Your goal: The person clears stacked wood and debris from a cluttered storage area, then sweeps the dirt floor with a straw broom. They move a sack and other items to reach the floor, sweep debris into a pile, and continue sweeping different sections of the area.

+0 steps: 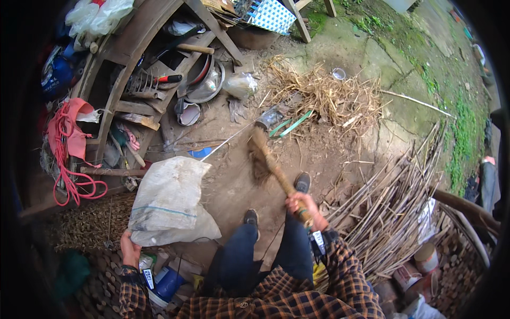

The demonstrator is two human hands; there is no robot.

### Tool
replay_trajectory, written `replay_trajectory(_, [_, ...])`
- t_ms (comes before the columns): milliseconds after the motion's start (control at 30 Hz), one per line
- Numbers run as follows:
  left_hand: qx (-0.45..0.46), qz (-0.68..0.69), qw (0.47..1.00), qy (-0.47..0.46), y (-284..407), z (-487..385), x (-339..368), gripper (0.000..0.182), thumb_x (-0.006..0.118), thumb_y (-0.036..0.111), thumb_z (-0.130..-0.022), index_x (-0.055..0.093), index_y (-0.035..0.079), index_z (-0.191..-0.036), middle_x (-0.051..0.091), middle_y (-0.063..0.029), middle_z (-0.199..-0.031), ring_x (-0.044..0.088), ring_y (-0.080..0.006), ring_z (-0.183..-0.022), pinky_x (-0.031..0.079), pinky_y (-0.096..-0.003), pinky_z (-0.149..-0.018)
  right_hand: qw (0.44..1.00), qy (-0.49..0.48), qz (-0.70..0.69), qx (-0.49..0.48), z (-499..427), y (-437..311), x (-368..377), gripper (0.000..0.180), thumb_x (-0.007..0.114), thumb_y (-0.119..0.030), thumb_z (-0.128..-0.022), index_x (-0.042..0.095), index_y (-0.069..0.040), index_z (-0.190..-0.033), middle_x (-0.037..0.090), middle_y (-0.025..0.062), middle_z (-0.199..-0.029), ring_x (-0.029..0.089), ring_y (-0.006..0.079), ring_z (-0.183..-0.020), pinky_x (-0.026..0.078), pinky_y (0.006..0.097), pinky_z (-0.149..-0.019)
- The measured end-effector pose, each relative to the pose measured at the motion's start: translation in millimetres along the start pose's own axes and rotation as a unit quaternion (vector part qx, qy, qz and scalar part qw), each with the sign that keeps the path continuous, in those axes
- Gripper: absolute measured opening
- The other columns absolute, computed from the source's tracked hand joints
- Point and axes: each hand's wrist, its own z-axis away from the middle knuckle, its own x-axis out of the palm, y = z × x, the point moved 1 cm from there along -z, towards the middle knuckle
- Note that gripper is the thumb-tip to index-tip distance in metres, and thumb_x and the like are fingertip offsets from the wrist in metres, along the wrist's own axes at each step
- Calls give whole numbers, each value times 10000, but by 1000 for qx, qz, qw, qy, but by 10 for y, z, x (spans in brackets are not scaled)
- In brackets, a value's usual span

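My right hand is closed around the handle of a broom, whose blurred head is low over the bare dirt ground in front of my shoes. A white woven sack with a blue stripe hangs at my left side, its lower edge gripped by my left hand. Beyond the broom head lie a clear plastic container, a green strap and a heap of dry straw.
A wooden rack with tools, basins and a red rope stands at left. Bundled dry stalks lie at right, by several rusty cans. A blue bucket is near my left forearm. Mossy paving lies beyond.
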Motion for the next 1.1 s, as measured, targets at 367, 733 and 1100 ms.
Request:
replay_trajectory(367, [40, 77, 990, 109, 197, 485, 141, 358, 489, 191, -828, 595, 16, -1121, 640, -124, -1094, 642, -313, -967, 551, -471, -793, 954, 90, 267, -106, 909, -1492, 742, 148, 569, -110, -871, 429, -64, -881, 479, 23, -685, 470, 76, -512, 391, 199, -416])
replay_trajectory(733, [45, 162, 982, 90, -93, 459, 677, 338, 495, 171, -817, 597, 4, -1092, 649, -154, -1066, 658, -333, -942, 570, -500, -751, 928, 127, 310, -165, 1179, -1932, 727, 123, 569, -135, -865, 485, -46, -884, 535, 54, -673, 514, 123, -517, 426, 231, -420])
replay_trajectory(1100, [-2, 131, 991, 31, -655, 88, 1059, 297, 514, 179, -811, 613, 59, -1064, 653, -110, -1043, 655, -283, -928, 563, -432, -732, 841, 207, 403, -296, 1786, -2645, 1578, 103, 557, -123, -870, 510, -50, -815, 531, 20, -656, 488, 95, -495, 415, 220, -432])
